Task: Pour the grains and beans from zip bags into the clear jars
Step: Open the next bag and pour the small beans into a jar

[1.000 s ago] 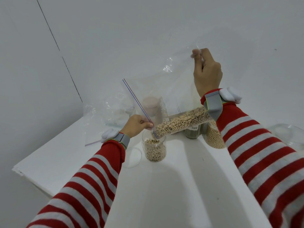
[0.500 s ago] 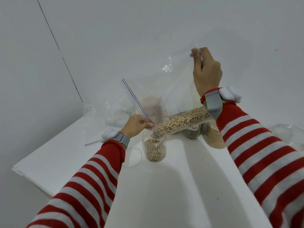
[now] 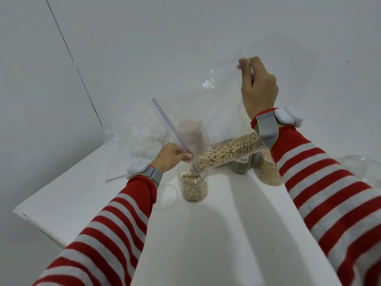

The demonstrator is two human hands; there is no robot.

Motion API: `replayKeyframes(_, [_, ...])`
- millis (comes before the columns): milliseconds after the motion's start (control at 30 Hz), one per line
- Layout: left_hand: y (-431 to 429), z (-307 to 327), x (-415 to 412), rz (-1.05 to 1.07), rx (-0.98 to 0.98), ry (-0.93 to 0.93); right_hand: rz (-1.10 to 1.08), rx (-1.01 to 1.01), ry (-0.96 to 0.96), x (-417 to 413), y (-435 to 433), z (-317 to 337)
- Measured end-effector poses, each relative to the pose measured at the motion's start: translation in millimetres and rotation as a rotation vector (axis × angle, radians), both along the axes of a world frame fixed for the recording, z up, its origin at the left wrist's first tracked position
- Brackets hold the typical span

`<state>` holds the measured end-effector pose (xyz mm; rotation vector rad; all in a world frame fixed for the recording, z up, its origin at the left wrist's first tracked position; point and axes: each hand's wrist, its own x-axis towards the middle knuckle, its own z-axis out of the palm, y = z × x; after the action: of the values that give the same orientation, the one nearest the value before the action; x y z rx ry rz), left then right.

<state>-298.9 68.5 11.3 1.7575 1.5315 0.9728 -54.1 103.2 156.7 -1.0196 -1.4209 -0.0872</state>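
A clear zip bag [image 3: 208, 112] is held tilted over an open clear jar [image 3: 193, 187] partly filled with black-eyed beans. My right hand [image 3: 257, 87] pinches the bag's raised bottom corner high up. My left hand [image 3: 172, 155] pinches the zip edge at the jar's mouth. Beans [image 3: 228, 151] lie along the bag's lower fold and trickle into the jar.
Behind the bag stand a jar of pinkish powder [image 3: 188, 131], a dark-filled jar [image 3: 241, 165] and a jar of pale beans [image 3: 268, 172]. A clear lid [image 3: 167, 196] lies left of the jar. Empty zip bags [image 3: 132, 145] are heaped at the left; a glass bowl [image 3: 362, 168] sits at right.
My right hand has lifted the bag's corner slightly. More beans have slid down toward the jar.
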Motion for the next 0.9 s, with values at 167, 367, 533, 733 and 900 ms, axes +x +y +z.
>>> replayKeyframes(167, [-0.6, 0.0, 1.6, -0.007, -0.003, -0.004, 0.006, -0.009, 0.008, -0.1, -0.3, 1.0])
replayKeyframes(367, [1.7, 0.4, 0.8, 0.001, 0.008, 0.028, 0.009, 0.006, 0.001, -1.6, -1.7, 4.1])
replayKeyframes(533, [2.5, 0.4, -0.2, -0.005, 0.009, 0.029, 0.015, 0.008, -0.002, -1.6, -1.4, 6.3])
replayKeyframes(733, [2.0, -1.1, -0.9, -0.007, 0.009, 0.025, 0.011, 0.01, -0.017, -2.7, -0.9, 4.9])
replayKeyframes(900, [1.6, -2.3, -1.8, -0.009, 0.012, 0.017, 0.012, 0.013, -0.036, -3.8, -0.2, 5.2])
